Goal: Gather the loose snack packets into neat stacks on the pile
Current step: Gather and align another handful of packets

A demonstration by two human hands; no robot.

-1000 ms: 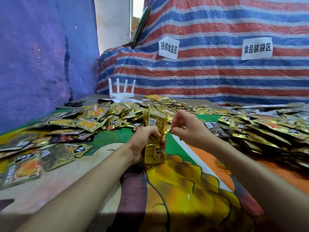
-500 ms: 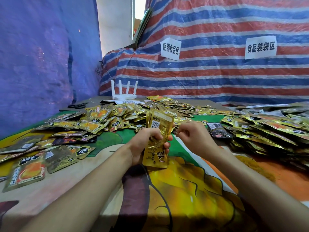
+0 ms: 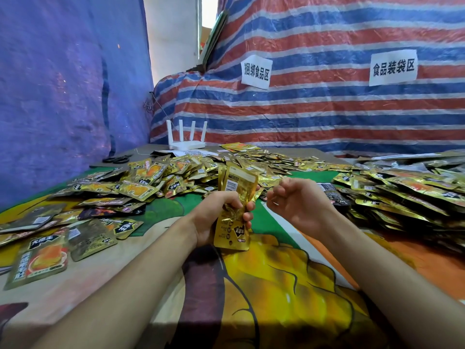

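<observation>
Drawn back from the bundle's top edge since half a second ago, the right hand point(image 3: 299, 202) is now held just beside it, fingers point(image 3: 276, 195) loosely curled and empty. The bundle of snack packets point(image 3: 235, 195) is gripped upright by the left hand point(image 3: 221, 215), long axis near vertical, above the worktop point(image 3: 276, 285). Loose packets point(image 3: 141, 182) lie beyond and left; the stacked pile point(image 3: 407, 195) lies right, nearer the empty hand.

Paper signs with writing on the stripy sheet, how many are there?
2. One white sign is taped left of the middle of the striped tarp; the other sign is farther right. None seem hidden.
</observation>
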